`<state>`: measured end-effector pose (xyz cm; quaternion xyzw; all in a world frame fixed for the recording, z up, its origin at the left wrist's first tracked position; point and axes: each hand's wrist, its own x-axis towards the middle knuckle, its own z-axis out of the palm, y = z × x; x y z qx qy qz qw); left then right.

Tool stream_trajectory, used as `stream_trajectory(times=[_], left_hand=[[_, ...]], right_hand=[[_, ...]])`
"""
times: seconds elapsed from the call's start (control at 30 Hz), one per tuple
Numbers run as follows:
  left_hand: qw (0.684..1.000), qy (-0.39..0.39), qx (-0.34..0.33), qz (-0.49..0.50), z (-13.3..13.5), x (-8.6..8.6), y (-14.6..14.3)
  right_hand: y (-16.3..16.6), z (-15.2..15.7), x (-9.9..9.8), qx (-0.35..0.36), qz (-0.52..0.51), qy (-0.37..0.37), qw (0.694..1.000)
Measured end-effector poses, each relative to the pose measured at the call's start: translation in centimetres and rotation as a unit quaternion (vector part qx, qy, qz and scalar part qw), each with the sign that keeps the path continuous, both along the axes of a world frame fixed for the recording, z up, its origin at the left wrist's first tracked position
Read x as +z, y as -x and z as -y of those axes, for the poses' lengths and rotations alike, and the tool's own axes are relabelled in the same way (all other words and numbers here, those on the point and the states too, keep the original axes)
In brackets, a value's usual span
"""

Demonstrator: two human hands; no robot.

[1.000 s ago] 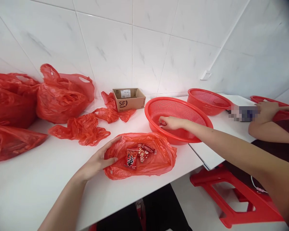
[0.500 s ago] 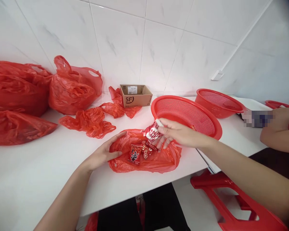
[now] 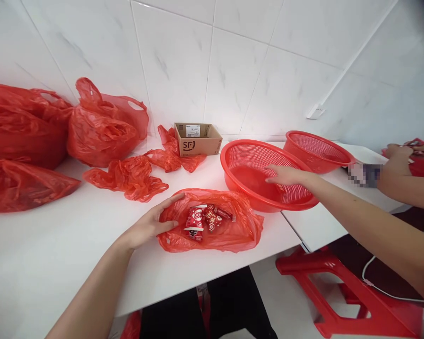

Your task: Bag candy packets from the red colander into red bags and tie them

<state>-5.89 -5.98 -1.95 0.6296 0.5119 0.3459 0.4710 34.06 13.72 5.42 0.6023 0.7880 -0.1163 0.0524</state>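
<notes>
An opened-out red plastic bag (image 3: 240, 238) lies on the table, with several small red snack packets (image 3: 212, 219) inside. One white-lettered red packet (image 3: 197, 215) lies at the left of this pile, over another packet. My left hand (image 3: 155, 221) rests against the bag's left edge, thumb and fingers spread apart. Over the large red plastic basket (image 3: 256, 176), my right hand (image 3: 286, 175) reaches in from the right with its fingers stretched out and nothing visible in them. A small red-and-gold packet (image 3: 281, 188) lies in the basket beneath that hand.
Full red bags (image 3: 102, 129) stand at the left, near crumpled red bags (image 3: 129, 179). An open cardboard box (image 3: 198, 147) sits by the wall. Farther right are a second red basket (image 3: 316, 157) and another person's hands (image 3: 403, 150). Below the table edge stands a red stool (image 3: 339, 282).
My right hand has let go of the white-lettered packet, now in the bag, and moved right over the large basket. My left hand stays at the bag's edge.
</notes>
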Motion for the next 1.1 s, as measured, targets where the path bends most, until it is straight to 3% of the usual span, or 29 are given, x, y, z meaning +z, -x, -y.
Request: stream_trajectory(times=[0.1,0.2,0.3,0.37,0.43,0.53,0.7,0.87,0.97,1.1], left_hand=[[1.000,0.010,-0.005,0.022,0.0,-0.1,0.0],[0.999,0.014,-0.010,0.030,-0.1,-0.2,0.0],[0.999,0.022,-0.014,0.031,-0.2,-0.3,0.2],[0.999,0.034,-0.016,0.037,-0.2,-0.3,0.2],[0.998,0.039,-0.017,0.045,-0.2,-0.4,0.3],[0.997,0.043,-0.020,0.056,-0.2,-0.4,0.2],[0.997,0.049,-0.015,0.060,-0.3,-0.4,0.1],[0.998,0.038,-0.016,0.042,-0.2,-0.4,0.1],[0.999,0.031,-0.012,0.030,-0.1,-0.3,0.1],[0.999,0.030,-0.009,0.023,-0.2,-0.3,0.1]], right_hand=[[-2.4,-1.7,-2.5,-0.023,0.047,0.080,0.995],[-2.6,-1.7,-3.2,-0.013,0.026,0.127,0.991],[-1.7,-1.1,-2.1,0.003,-0.025,0.173,0.985],[-0.8,-0.5,-0.8,0.013,-0.130,0.193,0.972],[0.2,0.4,0.7,0.017,-0.272,0.198,0.941],[2.0,2.0,2.7,-0.007,-0.406,0.166,0.899],[5.0,4.9,4.5,0.004,-0.454,0.143,0.879],[8.6,9.9,3.4,0.084,-0.475,0.097,0.871],[10.3,13.0,2.1,0.158,-0.425,0.020,0.891],[10.3,13.9,1.5,0.189,-0.382,-0.044,0.903]])
